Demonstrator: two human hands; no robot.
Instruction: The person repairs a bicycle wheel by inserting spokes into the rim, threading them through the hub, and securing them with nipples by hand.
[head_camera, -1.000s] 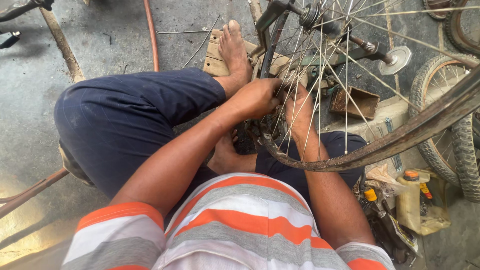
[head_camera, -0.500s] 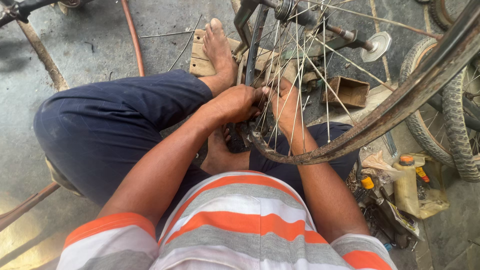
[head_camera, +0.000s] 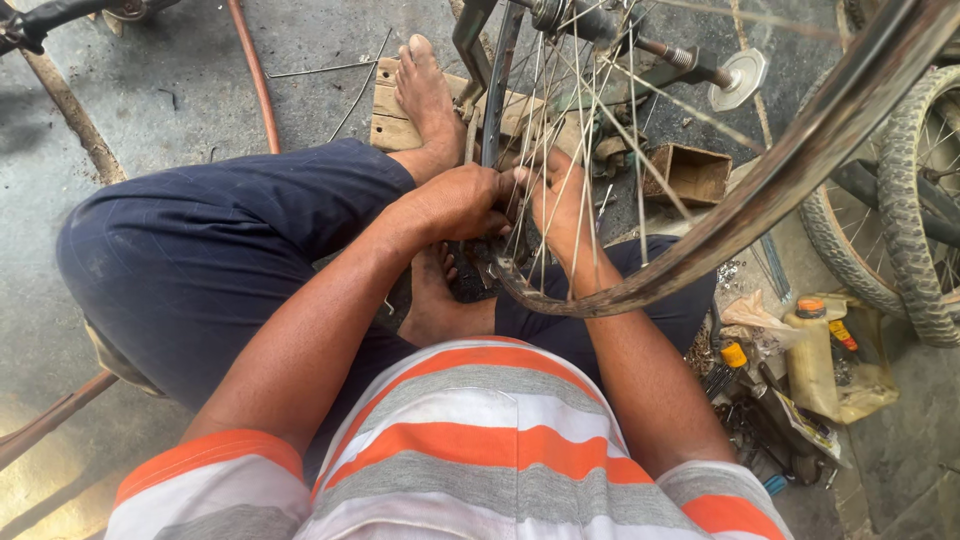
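left hand (head_camera: 455, 205) closed on wheel rim (head_camera: 760, 200) | right hand (head_camera: 560, 205) curled among spokes (head_camera: 590, 120) | oil bottle (head_camera: 812, 355) at 4 o'clock | bare floor (head_camera: 150, 110) at 10

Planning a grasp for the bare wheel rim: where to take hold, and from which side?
Probably the rim at its bare lower arc, from the outer edge nearest the person. Spokes crowd the inside, and both the left hand and right hand already work near the frame.

Left hand (head_camera: 455, 203) and right hand (head_camera: 556, 203) among wheel spokes (head_camera: 590, 110), rusty rim (head_camera: 760, 190), wooden block (head_camera: 395, 120) underfoot
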